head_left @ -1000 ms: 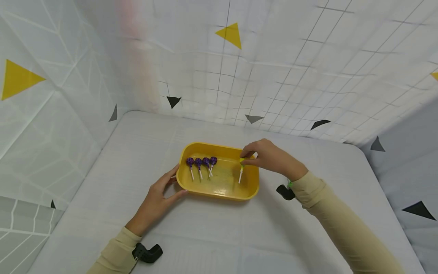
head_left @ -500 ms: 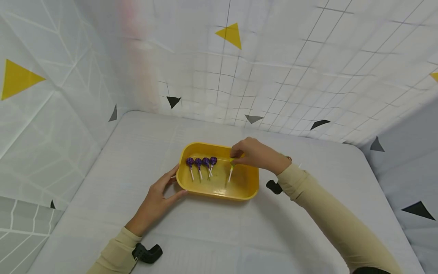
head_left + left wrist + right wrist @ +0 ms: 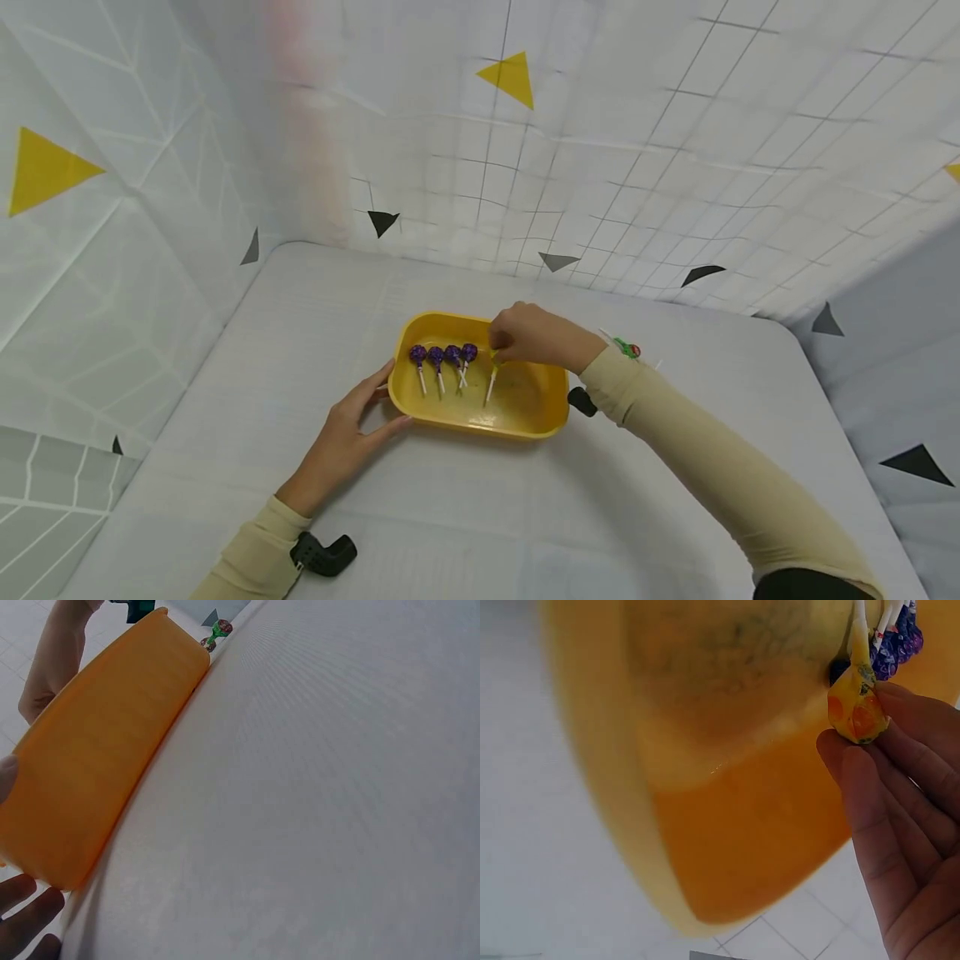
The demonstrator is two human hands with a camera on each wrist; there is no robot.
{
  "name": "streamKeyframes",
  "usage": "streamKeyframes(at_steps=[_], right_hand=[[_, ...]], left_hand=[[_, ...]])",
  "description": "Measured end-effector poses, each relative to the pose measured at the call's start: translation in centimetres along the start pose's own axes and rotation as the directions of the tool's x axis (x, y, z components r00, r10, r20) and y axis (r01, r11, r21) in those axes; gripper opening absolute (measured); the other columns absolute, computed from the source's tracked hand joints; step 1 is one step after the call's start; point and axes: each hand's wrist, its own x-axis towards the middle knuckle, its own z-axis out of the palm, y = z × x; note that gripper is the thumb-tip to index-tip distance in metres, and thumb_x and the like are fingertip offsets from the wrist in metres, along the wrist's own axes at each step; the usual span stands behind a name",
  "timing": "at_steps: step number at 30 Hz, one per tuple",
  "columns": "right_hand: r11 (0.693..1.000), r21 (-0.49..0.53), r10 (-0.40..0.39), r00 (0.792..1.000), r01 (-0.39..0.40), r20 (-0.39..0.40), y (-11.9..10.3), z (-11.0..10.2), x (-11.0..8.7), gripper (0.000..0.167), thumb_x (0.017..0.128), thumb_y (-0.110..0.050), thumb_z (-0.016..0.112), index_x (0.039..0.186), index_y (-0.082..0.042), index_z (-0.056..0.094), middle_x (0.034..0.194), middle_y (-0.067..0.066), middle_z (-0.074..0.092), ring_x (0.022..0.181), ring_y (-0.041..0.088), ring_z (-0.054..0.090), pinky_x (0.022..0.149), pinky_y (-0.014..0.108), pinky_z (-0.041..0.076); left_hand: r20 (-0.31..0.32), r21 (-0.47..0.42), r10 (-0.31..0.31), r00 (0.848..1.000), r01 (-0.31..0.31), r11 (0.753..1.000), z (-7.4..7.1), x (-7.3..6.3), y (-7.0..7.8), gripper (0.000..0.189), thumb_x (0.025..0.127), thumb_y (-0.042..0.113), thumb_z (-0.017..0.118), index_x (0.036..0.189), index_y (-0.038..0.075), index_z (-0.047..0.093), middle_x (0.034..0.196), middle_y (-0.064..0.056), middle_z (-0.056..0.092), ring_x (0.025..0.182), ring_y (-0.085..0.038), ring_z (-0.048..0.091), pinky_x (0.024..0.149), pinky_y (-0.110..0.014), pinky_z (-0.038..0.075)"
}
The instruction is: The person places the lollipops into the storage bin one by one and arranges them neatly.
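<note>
A yellow tray [image 3: 517, 427] sits on the white table. In its left half lies a row of several purple-wrapped lollipops [image 3: 436, 357], sticks towards me. My right hand [image 3: 523, 335] pinches a yellow-wrapped lollipop [image 3: 857, 709] by its head, over the tray just right of that row. The stick of the yellow one also points towards me in the head view. My left hand [image 3: 341, 437] rests against the tray's left end, thumb at the front corner and fingers extended along the end wall. The left wrist view shows fingertips [image 3: 46, 901] close to the tray's outer wall.
Beyond my right wrist lies a green-and-red wrapped lollipop [image 3: 626, 348], partly hidden by the sleeve. White cloth walls with yellow and black triangles [image 3: 512, 79] stand behind the table [image 3: 465, 517] and at both sides.
My right hand has carried the yellow lollipop leftward across the tray, closer to the purple ones. The green-and-red lollipop has come into sight behind the right wrist. My left hand and the tray stay put.
</note>
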Motion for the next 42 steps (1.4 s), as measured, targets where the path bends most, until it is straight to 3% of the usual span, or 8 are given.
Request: streamKeyframes(at_steps=[14,23,42], right_hand=[[0.998,-0.067,-0.005,1.000,0.007,0.021,-1.2,0.4,1.8,0.008,0.092,-0.011,0.079,0.090,-0.006,0.073,0.081,0.001,0.065,0.072,0.013,0.053,0.066,0.024,0.047],[0.994,-0.100,0.032,0.999,-0.031,0.006,-1.8,0.8,1.8,0.008,0.096,-0.011,0.075,0.099,-0.004,0.076,0.092,0.006,0.074,0.076,0.015,0.059,0.073,0.028,0.058],[0.993,-0.106,0.045,0.999,-0.044,0.004,-1.7,1.6,2.3,0.007,0.097,-0.010,0.072,0.093,-0.005,0.074,0.083,0.002,0.071,0.070,0.014,0.057,0.064,0.024,0.052]], left_hand=[[-0.002,-0.012,0.010,1.000,-0.010,1.000,0.1,0.0,0.0,0.088,0.091,0.033,0.081,0.163,0.022,0.032,0.164,-0.003,0.042,0.135,-0.020,0.059,0.122,-0.037,0.042],[-0.002,-0.012,0.017,1.000,-0.017,1.000,0.1,0.0,-0.1,0.088,0.091,0.032,0.081,0.163,0.023,0.032,0.164,-0.003,0.043,0.134,-0.019,0.060,0.121,-0.037,0.043],[0.002,0.003,0.000,1.000,0.000,1.000,0.0,-0.1,0.3,0.089,0.091,0.030,0.082,0.163,0.022,0.032,0.164,-0.004,0.043,0.135,-0.019,0.059,0.121,-0.036,0.043]])
